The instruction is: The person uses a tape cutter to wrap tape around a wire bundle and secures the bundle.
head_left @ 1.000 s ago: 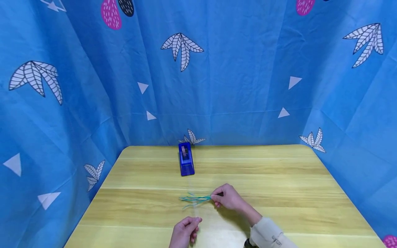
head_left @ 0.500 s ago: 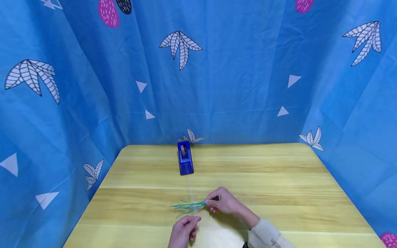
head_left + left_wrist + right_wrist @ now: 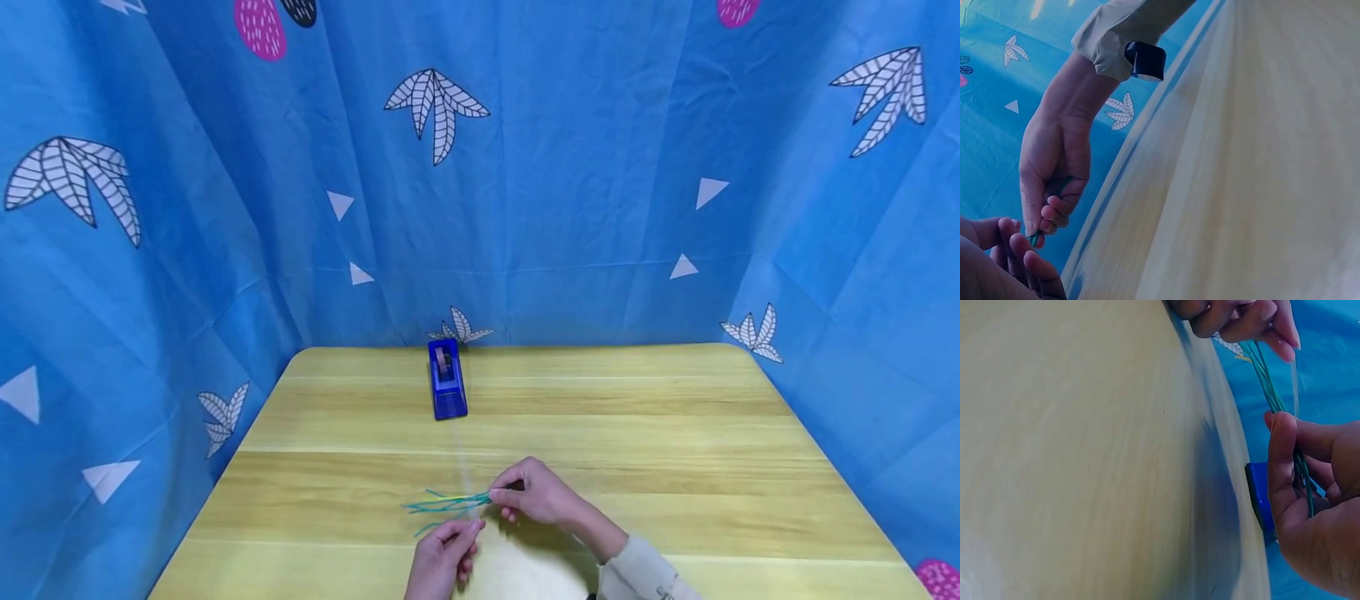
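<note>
A: What does each hand hold?

B: The right hand [image 3: 538,493] pinches the bundle of green wires [image 3: 1267,381], loose strands fanning toward the person's left, above the table [image 3: 675,442]. The left hand [image 3: 444,557] pinches the free end of a clear tape strip [image 3: 1295,387], which runs back to the blue dispenser [image 3: 448,379] near the far edge.

A: Do wires and tape touch?

B: They cross in the head view — contact cannot be told.

A: How might the person join them well?

B: Probably by holding the strip taut, laying the bundle squarely across it, and gathering stray strands first — otherwise one could escape the tape
</note>
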Motion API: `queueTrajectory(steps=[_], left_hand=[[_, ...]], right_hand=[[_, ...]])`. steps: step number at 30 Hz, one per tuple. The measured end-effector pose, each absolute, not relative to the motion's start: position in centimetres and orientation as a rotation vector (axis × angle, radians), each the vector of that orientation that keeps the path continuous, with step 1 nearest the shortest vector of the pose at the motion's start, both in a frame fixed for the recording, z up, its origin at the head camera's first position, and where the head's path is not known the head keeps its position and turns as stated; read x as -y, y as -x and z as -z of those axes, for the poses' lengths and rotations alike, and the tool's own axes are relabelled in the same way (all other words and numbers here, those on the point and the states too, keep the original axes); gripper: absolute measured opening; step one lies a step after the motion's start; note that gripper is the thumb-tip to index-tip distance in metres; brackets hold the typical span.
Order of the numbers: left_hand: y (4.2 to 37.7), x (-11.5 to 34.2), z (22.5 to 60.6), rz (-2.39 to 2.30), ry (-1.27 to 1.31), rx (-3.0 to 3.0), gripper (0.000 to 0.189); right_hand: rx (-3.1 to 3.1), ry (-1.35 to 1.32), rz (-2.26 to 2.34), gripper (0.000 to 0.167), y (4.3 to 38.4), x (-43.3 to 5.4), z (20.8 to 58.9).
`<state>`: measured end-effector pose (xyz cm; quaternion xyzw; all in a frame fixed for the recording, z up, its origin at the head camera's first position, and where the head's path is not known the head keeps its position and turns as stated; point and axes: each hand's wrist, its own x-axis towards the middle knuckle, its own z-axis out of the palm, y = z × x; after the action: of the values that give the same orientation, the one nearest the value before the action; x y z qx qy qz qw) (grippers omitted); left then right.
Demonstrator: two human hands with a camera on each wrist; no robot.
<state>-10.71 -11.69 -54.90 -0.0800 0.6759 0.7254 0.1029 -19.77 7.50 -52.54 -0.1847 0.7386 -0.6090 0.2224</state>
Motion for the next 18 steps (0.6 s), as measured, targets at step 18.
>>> queueTrajectory(steps=[18], left_hand=[[10.62, 11.58, 54.88, -2.170, 0.247, -1.993, 0.035]], right_hand=[[-1.998, 0.505, 1.685, 0.011, 19.07, -6.53, 51.51]])
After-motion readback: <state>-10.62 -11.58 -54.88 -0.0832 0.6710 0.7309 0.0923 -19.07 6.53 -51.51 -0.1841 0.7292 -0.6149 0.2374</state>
